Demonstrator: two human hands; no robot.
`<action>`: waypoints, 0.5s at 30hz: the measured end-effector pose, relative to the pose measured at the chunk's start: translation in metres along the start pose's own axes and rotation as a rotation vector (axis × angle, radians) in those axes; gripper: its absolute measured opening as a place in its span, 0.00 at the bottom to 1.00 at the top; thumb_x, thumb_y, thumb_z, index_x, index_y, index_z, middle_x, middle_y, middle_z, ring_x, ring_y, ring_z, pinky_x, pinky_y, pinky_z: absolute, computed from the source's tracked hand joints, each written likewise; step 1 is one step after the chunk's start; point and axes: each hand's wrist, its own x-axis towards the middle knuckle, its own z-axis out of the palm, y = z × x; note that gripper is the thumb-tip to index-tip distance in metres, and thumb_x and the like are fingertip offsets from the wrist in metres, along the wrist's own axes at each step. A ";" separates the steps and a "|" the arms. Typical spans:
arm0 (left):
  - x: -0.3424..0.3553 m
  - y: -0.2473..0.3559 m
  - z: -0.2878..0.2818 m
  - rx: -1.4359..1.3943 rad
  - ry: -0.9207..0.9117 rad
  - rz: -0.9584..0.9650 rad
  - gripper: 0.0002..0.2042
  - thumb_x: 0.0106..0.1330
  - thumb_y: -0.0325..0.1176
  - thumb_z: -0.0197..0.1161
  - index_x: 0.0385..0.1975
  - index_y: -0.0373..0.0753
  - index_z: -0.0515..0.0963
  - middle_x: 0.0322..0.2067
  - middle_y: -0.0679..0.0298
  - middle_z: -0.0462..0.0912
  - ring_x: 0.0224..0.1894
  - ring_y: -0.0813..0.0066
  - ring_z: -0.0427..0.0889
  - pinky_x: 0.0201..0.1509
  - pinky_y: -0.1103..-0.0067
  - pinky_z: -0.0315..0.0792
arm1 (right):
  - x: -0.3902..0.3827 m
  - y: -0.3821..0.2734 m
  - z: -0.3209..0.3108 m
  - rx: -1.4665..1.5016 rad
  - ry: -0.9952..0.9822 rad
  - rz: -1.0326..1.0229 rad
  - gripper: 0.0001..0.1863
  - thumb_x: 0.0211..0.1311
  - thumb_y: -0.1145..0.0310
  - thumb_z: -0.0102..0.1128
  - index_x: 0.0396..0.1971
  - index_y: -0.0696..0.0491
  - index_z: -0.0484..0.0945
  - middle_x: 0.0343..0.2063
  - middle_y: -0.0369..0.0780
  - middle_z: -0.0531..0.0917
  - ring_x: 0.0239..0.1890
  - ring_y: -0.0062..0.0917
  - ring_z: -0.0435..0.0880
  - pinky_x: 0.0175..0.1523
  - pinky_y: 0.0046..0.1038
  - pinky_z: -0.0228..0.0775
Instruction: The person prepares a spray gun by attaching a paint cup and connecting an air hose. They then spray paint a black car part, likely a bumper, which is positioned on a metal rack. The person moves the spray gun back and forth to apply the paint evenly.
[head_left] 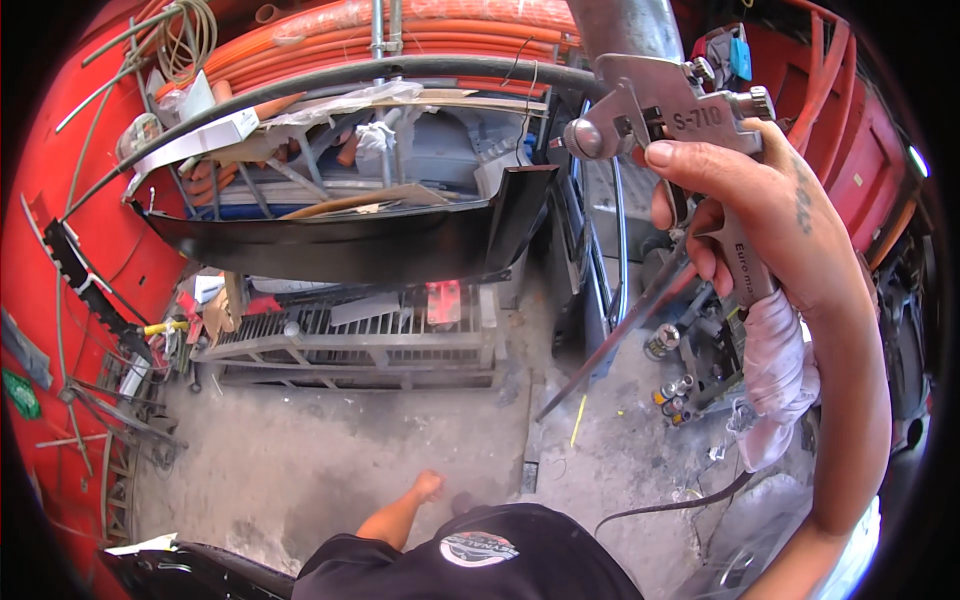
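Note:
My right hand (775, 200) is raised high at the right, wrapped round the handle of a metal spray gun (650, 110). Its fingers curl by the trigger, and the thumb lies along the body. A metal cup (628, 30) sits on top, cut off by the frame's edge. Crumpled plastic (772, 370) covers the lower end of the handle, with a dark hose (690, 505) below. The nozzle points left, above and apart from a long black car body panel (340, 245). Low at the centre, my left hand (429, 487) is closed beside my shirt; nothing shows in it.
A slatted metal rack (350, 360) stands under the panel. Behind it are orange tubes (450, 45) and cluttered shelving. Several small cans (672, 395) sit on the floor at the right, near a car door (590, 240). Another black panel (190, 572) lies at the lower left.

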 end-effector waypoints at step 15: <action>0.021 0.018 -0.003 0.064 -0.116 -0.003 0.18 0.75 0.43 0.63 0.55 0.37 0.80 0.41 0.53 0.87 0.38 0.56 0.88 0.38 0.58 0.82 | -0.007 0.005 -0.004 -0.075 0.237 0.129 0.19 0.68 0.54 0.67 0.37 0.58 0.78 0.22 0.35 0.82 0.12 0.15 0.76 0.17 0.18 0.67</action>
